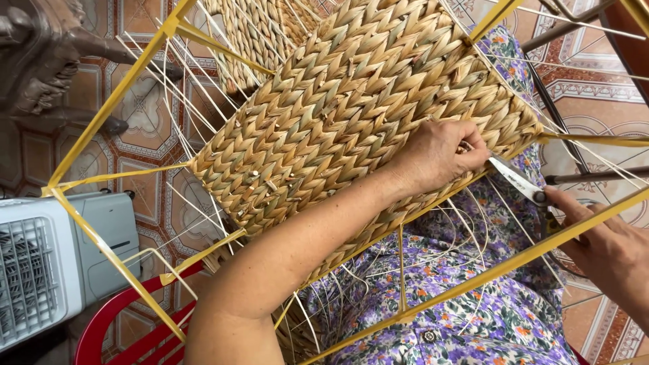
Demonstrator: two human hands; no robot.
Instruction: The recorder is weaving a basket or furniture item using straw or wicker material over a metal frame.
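A large woven straw basket panel [351, 108] in a herringbone pattern sits on a yellow wire frame [122, 94] across my lap. My left hand [439, 152] rests on the panel's lower right edge, fingertips pinching a thin strand there. My right hand [602, 247], at the right edge, grips a pair of scissors [517, 181] whose blades point at the strand by the left fingertips. Thin pale loose strands [182, 81] stick out around the weave.
My lap is covered by purple floral fabric [487, 304]. A white fan heater [47, 263] stands at the lower left, a red plastic chair [115, 318] beside it. Dark carved wooden furniture [40, 54] is at the upper left on a patterned tile floor [142, 115].
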